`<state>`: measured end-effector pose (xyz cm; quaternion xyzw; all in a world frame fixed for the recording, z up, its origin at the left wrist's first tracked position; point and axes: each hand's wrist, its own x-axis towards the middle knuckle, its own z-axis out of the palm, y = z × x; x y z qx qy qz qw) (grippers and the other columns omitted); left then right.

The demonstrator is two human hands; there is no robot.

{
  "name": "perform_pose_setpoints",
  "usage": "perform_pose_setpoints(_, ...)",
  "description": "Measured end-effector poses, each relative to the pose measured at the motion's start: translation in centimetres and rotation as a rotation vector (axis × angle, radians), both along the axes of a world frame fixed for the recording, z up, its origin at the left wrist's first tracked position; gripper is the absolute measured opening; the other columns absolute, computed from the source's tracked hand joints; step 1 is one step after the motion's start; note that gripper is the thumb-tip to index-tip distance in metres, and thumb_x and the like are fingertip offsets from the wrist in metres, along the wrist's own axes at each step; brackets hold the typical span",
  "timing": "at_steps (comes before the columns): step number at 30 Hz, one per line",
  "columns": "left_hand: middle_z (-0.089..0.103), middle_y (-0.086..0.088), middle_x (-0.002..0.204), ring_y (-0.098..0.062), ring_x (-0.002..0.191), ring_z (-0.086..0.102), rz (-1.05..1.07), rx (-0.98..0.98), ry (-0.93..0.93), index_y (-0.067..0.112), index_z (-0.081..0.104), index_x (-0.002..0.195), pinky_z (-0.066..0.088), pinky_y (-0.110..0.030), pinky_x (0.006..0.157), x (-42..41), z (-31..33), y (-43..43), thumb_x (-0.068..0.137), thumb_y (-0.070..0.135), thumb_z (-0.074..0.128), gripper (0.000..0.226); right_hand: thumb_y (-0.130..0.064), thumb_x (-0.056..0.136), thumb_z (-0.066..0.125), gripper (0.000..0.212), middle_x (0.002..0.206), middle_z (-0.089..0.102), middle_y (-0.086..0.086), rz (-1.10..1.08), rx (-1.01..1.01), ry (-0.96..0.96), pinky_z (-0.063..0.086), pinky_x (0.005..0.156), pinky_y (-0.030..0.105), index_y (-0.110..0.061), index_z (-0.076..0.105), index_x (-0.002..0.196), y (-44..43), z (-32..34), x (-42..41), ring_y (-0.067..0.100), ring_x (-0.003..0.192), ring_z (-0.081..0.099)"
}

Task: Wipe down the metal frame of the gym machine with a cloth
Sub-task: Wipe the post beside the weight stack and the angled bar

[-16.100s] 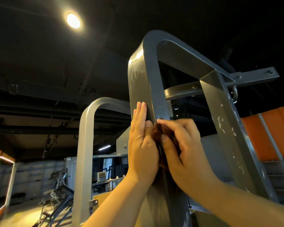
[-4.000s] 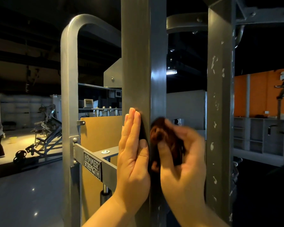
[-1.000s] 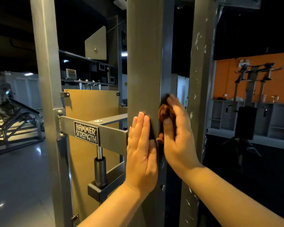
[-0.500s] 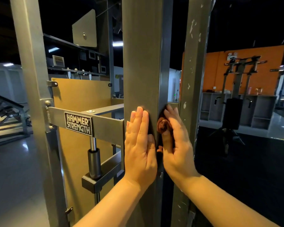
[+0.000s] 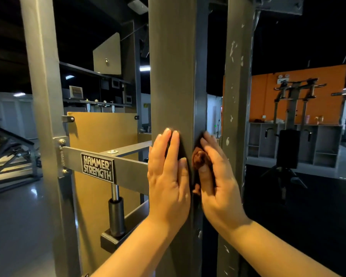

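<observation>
Right hand (image 5: 218, 176) holds cloth (image 5: 199, 158) against post (image 5: 172, 76) near HAMMER STRENGTH plate (image 5: 97, 167).

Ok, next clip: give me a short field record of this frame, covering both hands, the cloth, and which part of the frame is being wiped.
setting: gym, grey metal machine frame
left hand: flat, fingers straight, on the front face of the central post
right hand: holds the cloth against the post's right edge, thumb over it
cloth: brown, bunched, mostly hidden by the right hand
nearby: nameplate reading Hammer Strength on the crossbar to the left; right post with chipped paint
</observation>
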<state>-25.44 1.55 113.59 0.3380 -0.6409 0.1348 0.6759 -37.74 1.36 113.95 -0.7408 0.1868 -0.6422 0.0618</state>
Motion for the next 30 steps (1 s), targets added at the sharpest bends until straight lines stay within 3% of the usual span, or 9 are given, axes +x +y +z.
perform_pose_setpoints(2, 0.012, 0.006, 0.174, -0.017, 0.161, 0.006, -0.025, 0.024, -0.015, 0.017, 0.022, 0.163, 0.014, -0.056, 0.129, 0.0, 2.2, -0.5, 0.111, 0.029, 0.035, 0.055, -0.019, 0.108, 0.046, 0.048, 0.165, 0.031, -0.014, 0.013, -0.015, -0.028, 0.03, 0.124, 0.046, -0.023, 0.038, 0.155, 0.2, 3.3, 0.4, 0.012, 0.156, 0.021)
perform_pose_setpoints(5, 0.008, 0.006, 0.174, -0.016, 0.161, 0.003, 0.003, 0.015, -0.013, 0.018, 0.019, 0.164, 0.008, -0.05, 0.131, -0.5, 3.1, -0.5, 0.111, 0.031, 0.03, 0.055, -0.025, 0.108, 0.044, 0.047, 0.163, 0.031, -0.019, 0.043, -0.043, -0.077, 0.031, 0.124, 0.048, -0.03, 0.035, 0.154, 0.2, 5.5, 1.0, 0.011, 0.155, 0.022)
perform_pose_setpoints(8, 0.009, 0.015, 0.173, -0.014, 0.161, 0.006, -0.011, 0.012, 0.006, 0.029, 0.016, 0.165, 0.007, -0.045, 0.13, -0.4, 2.5, -0.3, 0.112, 0.043, 0.025, 0.056, -0.035, 0.109, 0.036, 0.048, 0.167, 0.025, -0.015, 0.069, -0.085, -0.031, 0.03, 0.123, 0.05, -0.031, 0.031, 0.157, -0.6, 2.4, 1.3, 0.017, 0.157, 0.02)
perform_pose_setpoints(11, 0.01, 0.023, 0.171, -0.009, 0.16, 0.007, -0.016, 0.027, 0.039, 0.042, 0.015, 0.161, 0.011, -0.047, 0.13, -0.3, 2.7, -0.2, 0.11, 0.051, 0.024, 0.052, -0.044, 0.11, 0.034, 0.049, 0.169, 0.022, -0.011, 0.087, -0.105, 0.021, 0.025, 0.124, 0.038, -0.033, 0.03, 0.158, -1.4, 0.2, 0.8, 0.018, 0.158, 0.017)
perform_pose_setpoints(13, 0.01, 0.025, 0.17, -0.008, 0.16, 0.006, -0.031, 0.051, 0.053, 0.046, 0.015, 0.16, 0.015, -0.055, 0.129, -0.5, 3.0, 0.0, 0.109, 0.046, 0.029, 0.053, -0.04, 0.111, 0.035, 0.048, 0.169, 0.022, -0.011, 0.09, -0.14, 0.06, 0.021, 0.125, 0.031, -0.029, 0.031, 0.157, -1.9, 1.8, 0.3, 0.016, 0.158, 0.016)
perform_pose_setpoints(16, 0.009, 0.027, 0.17, -0.006, 0.159, 0.005, -0.034, 0.071, 0.088, 0.047, 0.017, 0.161, 0.02, -0.059, 0.126, -0.9, 4.0, 0.1, 0.106, 0.044, 0.03, 0.056, -0.026, 0.11, 0.038, 0.047, 0.168, 0.024, -0.013, 0.078, -0.234, 0.049, 0.021, 0.126, 0.037, -0.026, 0.032, 0.156, -2.7, 7.6, 0.2, 0.013, 0.157, 0.017)
perform_pose_setpoints(21, 0.015, 0.031, 0.167, 0.006, 0.155, 0.01, 0.04, 0.038, 0.132, 0.039, 0.023, 0.159, 0.017, -0.033, 0.129, -1.5, 9.1, 0.1, 0.107, 0.047, 0.029, 0.052, -0.026, 0.109, 0.041, 0.046, 0.163, 0.028, -0.014, 0.165, -0.283, -0.032, 0.032, 0.123, 0.048, -0.03, 0.034, 0.154, -4.0, 15.5, 0.7, 0.008, 0.155, 0.023)
perform_pose_setpoints(26, 0.021, 0.029, 0.167, 0.002, 0.156, 0.014, -0.026, 0.022, 0.2, 0.036, 0.025, 0.159, 0.018, -0.046, 0.129, -2.5, 10.1, -0.3, 0.102, 0.051, 0.032, 0.058, -0.03, 0.103, 0.046, 0.056, 0.168, 0.022, -0.012, 0.219, -0.277, 0.062, 0.035, 0.119, 0.058, -0.033, 0.03, 0.157, -5.7, 9.2, 0.5, 0.018, 0.157, 0.021)
perform_pose_setpoints(30, 0.029, 0.026, 0.165, -0.001, 0.155, 0.021, -0.116, -0.009, 0.256, 0.029, 0.032, 0.157, 0.022, -0.046, 0.128, -2.5, 9.5, -0.3, 0.105, 0.03, 0.038, 0.052, -0.028, 0.1, 0.046, 0.064, 0.17, 0.017, -0.012, 0.111, -0.48, 0.234, 0.02, 0.124, 0.039, -0.033, 0.023, 0.16, -6.9, 7.5, -1.4, 0.016, 0.157, 0.017)
